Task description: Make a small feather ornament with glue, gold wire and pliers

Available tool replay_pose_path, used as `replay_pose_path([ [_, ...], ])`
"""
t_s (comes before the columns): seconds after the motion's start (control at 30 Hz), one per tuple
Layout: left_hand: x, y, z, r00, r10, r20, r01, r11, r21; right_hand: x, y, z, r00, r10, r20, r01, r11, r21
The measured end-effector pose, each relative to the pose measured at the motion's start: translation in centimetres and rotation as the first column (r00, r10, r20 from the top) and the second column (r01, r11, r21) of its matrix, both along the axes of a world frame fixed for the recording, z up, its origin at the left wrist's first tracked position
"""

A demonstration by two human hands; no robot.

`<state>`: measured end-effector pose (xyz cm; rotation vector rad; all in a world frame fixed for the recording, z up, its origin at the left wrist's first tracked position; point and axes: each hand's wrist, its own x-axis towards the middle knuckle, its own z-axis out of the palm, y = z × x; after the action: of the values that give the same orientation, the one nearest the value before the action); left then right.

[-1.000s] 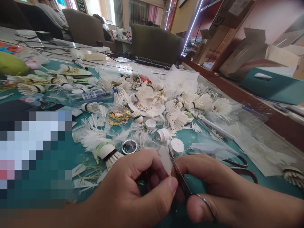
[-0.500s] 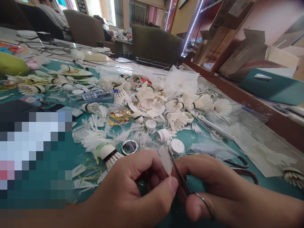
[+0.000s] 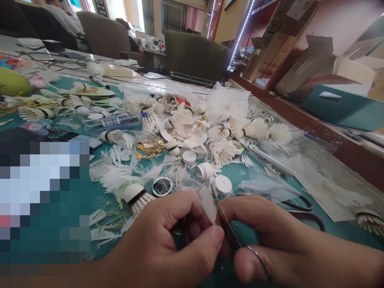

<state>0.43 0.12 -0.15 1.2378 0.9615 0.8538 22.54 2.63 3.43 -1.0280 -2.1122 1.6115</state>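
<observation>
My left hand (image 3: 180,236) pinches the lower end of a small white petal-shaped piece (image 3: 209,206), which stands upright between thumb and forefinger; a yellowish bit shows at its base. In my right hand (image 3: 258,232) is a pair of small metal scissors (image 3: 229,230), thumb through one loop. Their blades point up and lie along the right edge of the white piece. Whether the blades touch it I cannot tell. Just beyond the hands are white round lids (image 3: 223,185) and a small pot of dark contents (image 3: 162,186). A shuttlecock (image 3: 136,195) lies beside my left hand.
Shuttlecocks (image 3: 255,128), loose feathers (image 3: 115,172) and plastic bags crowd the green mat (image 3: 216,166). Gold pieces (image 3: 150,147) lie near a white plate (image 3: 196,138). Larger dark-handled scissors (image 3: 310,220) lie right of my right hand. Cardboard boxes (image 3: 315,64) stand at the right.
The view has shifted slightly, so the table things sit a little further left. Both hands keep nearly the same pose, with the blades still beside the white piece.
</observation>
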Motion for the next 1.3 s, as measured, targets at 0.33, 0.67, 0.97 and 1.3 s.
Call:
replay_pose_path([
  [0.33, 0.1, 0.2, 0.2, 0.998, 0.037, -0.051, -0.032, 0.995, 0.099, 0.1, 0.1, -0.2, 0.999, 0.008, -0.038, -0.007, 0.999, 0.033],
  [0.67, -0.3, 0.3, 0.1, 0.998, -0.008, -0.064, 0.015, 0.994, 0.105, 0.1, -0.2, 0.0, 1.000, -0.006, -0.030, 0.006, 1.000, 0.007],
  [0.97, -0.7, 0.2, 0.0, 0.992, -0.055, -0.117, 0.065, 0.994, 0.082, -0.1, -0.3, -0.7, 0.993, 0.018, -0.118, -0.018, 1.000, 0.002],
  [1.3, -0.6, 0.7, 0.4, 0.983, -0.055, -0.176, 0.077, 0.990, 0.122, -0.4, -0.2, -0.5, 0.997, 0.018, -0.071, -0.019, 1.000, -0.023],
])
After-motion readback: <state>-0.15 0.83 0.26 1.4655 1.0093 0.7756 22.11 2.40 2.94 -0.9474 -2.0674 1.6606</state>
